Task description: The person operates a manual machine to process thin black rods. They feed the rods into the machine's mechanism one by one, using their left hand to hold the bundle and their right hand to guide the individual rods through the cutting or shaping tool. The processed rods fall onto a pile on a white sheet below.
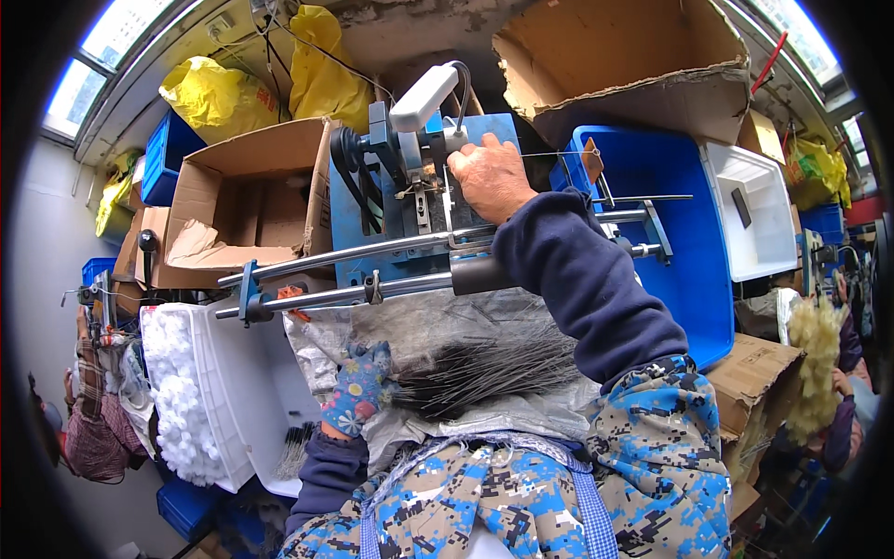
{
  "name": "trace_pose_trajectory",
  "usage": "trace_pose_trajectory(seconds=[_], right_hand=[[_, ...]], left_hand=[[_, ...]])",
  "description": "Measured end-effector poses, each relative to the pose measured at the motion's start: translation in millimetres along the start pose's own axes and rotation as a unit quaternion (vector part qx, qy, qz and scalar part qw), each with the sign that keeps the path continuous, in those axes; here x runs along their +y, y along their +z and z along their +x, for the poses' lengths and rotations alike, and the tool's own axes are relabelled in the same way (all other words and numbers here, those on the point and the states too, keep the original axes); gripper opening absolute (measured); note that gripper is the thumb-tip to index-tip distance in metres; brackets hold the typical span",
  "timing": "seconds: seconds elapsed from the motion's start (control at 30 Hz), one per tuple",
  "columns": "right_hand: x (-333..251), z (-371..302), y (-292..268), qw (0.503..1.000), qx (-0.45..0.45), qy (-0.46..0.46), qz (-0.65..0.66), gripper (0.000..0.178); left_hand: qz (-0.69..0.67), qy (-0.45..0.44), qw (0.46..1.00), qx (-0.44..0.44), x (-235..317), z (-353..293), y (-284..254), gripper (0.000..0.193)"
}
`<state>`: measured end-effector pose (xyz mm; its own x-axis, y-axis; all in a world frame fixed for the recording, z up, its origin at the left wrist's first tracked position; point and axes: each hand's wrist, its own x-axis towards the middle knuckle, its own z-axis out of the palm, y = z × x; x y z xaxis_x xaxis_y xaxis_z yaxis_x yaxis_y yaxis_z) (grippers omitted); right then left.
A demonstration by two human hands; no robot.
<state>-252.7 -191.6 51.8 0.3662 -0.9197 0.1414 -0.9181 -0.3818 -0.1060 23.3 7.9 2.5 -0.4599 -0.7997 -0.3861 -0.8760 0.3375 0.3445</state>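
Note:
My bare right hand (489, 177) is curled in at the top of a blue bench machine (349, 256), under its white box-shaped head (424, 98). A thin metal wire (559, 153) runs out to the right from its closed fingers; the fingertips are partly hidden. Lower left, my left hand (358, 387), in a blue flowered glove, lies closed at the left end of a pile of thin dark wires (494, 368). What its fingers hold cannot be made out. The wires rest on a whitish sheet (400, 321) over my lap, below two steel rails (391, 244).
White tubs with white fluffy pieces (182, 401) and short bristly pieces (296, 447) stand left. A cardboard box (247, 200) sits behind them; a blue bin (712, 307) and a white tray (754, 214) are right. Other people work at both sides.

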Motion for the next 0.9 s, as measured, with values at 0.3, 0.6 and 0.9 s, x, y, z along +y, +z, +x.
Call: trace_pose_trajectory(seconds=[0.3, 0.6, 0.9], right_hand=[[-1, -1, 2, 1.0, 0.018, 0.009, -0.015, 0.013], [4, 4, 3, 0.998, -0.009, 0.041, 0.054, 0.017], [10, -56, -7, 0.996, 0.049, 0.06, 0.034, 0.051]], left_hand=[[0.044, 0.005, 0.999, 0.003, 5, -5, -2, 0.061], [0.04, 0.014, 0.999, 0.003, 6, -3, 1, 0.06], [-0.007, -0.012, 1.0, 0.022, -2, -9, 12, 0.043]])
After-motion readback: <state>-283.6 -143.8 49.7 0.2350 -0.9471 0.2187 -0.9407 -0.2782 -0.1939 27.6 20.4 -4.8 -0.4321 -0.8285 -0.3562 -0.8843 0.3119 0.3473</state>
